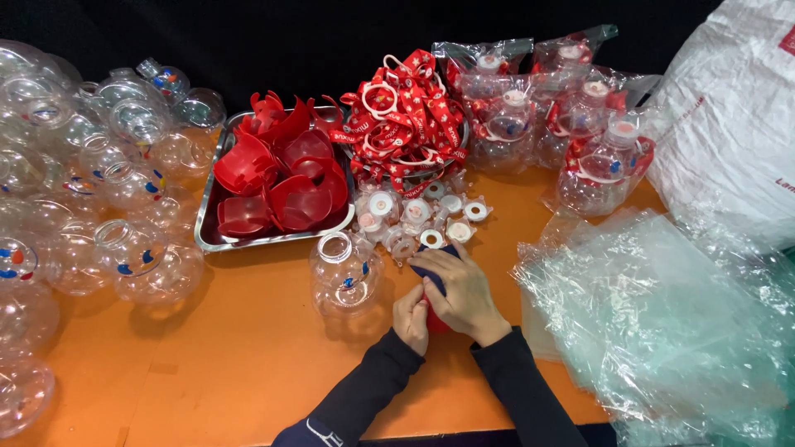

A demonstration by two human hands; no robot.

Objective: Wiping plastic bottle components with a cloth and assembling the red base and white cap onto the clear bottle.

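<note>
My left hand (411, 319) and my right hand (460, 290) meet at the middle of the orange table (248, 364). Together they grip a small red piece (434, 321) with a dark blue part (431, 275) on top; most of it is hidden by my fingers. A clear round plastic bottle (343, 271) with small blue and orange dots stands upright just left of my hands. Several white round caps (416, 217) lie in a loose cluster right behind my hands.
A metal tray (209, 237) holds red curved plastic pieces. A bowl of red printed straps (403, 124) sits behind the caps. Many clear bottles (99, 215) crowd the left. Bagged finished bottles (580, 132) stand back right, loose clear bags (662, 323) at right, a white sack (737, 116) beyond.
</note>
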